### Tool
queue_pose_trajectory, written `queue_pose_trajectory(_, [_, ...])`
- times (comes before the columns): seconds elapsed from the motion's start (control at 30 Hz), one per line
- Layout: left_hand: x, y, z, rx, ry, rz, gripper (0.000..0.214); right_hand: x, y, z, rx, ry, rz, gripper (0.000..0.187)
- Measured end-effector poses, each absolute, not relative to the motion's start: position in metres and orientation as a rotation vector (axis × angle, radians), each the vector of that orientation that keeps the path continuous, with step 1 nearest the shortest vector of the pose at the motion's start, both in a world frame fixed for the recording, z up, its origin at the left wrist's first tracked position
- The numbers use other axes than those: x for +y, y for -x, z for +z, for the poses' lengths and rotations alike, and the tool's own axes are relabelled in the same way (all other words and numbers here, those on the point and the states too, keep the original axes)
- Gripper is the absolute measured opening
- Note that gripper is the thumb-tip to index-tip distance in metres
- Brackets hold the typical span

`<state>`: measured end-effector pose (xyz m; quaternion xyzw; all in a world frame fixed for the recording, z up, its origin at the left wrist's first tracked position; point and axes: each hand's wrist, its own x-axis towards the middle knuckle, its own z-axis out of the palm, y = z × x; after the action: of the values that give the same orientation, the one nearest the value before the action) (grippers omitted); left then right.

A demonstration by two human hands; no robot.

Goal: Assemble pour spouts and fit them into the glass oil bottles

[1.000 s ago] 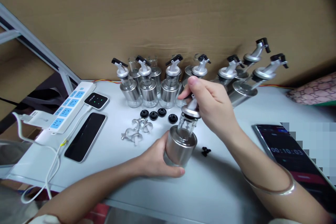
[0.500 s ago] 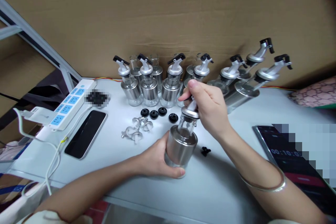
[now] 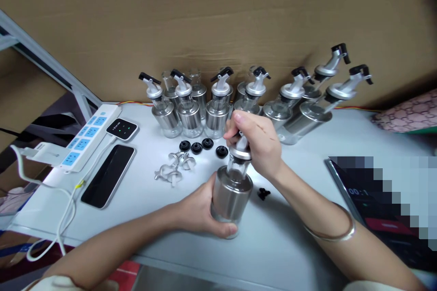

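A glass bottle with a steel sleeve [image 3: 231, 191] stands on the white table [image 3: 290, 245] in front of me. My left hand [image 3: 201, 211] is wrapped round its lower body. Fingers of my right hand [image 3: 257, 143] are closed on the silver pourer cap [image 3: 241, 152] sitting on the bottle's neck; the spout is hidden under the fingers. Behind stands a row of like bottles with black-tipped pourers [image 3: 221, 104].
Loose black rubber rings [image 3: 201, 146], silver spout parts [image 3: 172, 169] and small black bits [image 3: 262, 193] lie by the bottle. A power strip [image 3: 87, 138], a small device [image 3: 122, 128] and a dark phone [image 3: 109, 175] lie left. A tablet [image 3: 382, 209] lies right. A cardboard wall [image 3: 218, 18] stands behind.
The view shifted slightly. My right hand has sunk a little with the cap on the bottle's neck; my left hand keeps its hold on the bottle.
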<state>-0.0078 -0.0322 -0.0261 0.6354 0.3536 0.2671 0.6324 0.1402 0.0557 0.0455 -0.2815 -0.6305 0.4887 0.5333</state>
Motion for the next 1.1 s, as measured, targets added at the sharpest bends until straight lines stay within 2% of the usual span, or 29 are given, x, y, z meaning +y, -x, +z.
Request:
queue_pose_trajectory(0.3, [-0.033, 0.007, -0.023, 0.777, -1.370, 0.610, 0.084, 0.059, -0.136, 0.039, -1.439, 0.682, 1.295, 0.038])
queue_pose_trajectory(0.4, [-0.032, 0.007, -0.022, 0.789, -1.341, 0.620, 0.080, 0.060, -0.139, 0.044, -1.616, 0.824, 1.108, 0.034])
queue_pose_trajectory(0.5, [-0.030, 0.007, -0.022, 0.843, -1.264, 0.708, 0.075, 0.053, -0.140, 0.051, -1.890, 1.190, 0.786, 0.026])
queue_pose_trajectory(0.63, [-0.027, 0.006, -0.023, 0.875, -1.204, 0.828, 0.069, 0.040, -0.135, 0.059, -2.194, 1.478, 0.609, 0.034])
queue_pose_trajectory(0.77, [-0.028, 0.007, -0.027, 0.834, -1.271, 0.799, 0.074, 0.033, -0.135, 0.065, -2.170, 1.408, 0.664, 0.022])
queue_pose_trajectory(0.9, [-0.030, 0.010, -0.030, 0.779, -1.296, 0.785, 0.077, 0.034, -0.145, 0.075, -2.137, 1.315, 0.660, 0.023])
queue_pose_trajectory(1.1, [-0.028, 0.007, -0.030, 0.749, -1.179, 0.807, 0.060, 0.042, -0.183, 0.096, -1.914, 1.210, 0.480, 0.023])
